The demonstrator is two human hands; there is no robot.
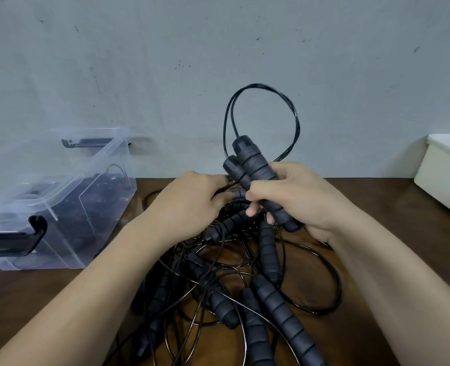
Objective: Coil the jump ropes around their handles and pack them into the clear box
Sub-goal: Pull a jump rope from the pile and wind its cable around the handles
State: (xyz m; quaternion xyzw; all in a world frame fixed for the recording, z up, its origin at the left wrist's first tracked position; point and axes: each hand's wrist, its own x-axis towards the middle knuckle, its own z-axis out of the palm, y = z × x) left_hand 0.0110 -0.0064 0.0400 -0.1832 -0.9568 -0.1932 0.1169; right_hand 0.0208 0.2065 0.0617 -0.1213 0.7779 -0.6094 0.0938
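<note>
Head view, looking down at the wooden worktop: the right hand is wrapped tight around a pair of handles held side by side, tips pointing up and away. Their thin black cord arcs above them in a double loop. The left hand sits just beside the handles with fingers curled, pinching the cord where it comes off them. Under both hands there's a tangled pile of jump ropes on the worktop. The clear box is off to the left against the wall, open, with dark rope stuff already inside. A white tub sits at the far right.
</note>
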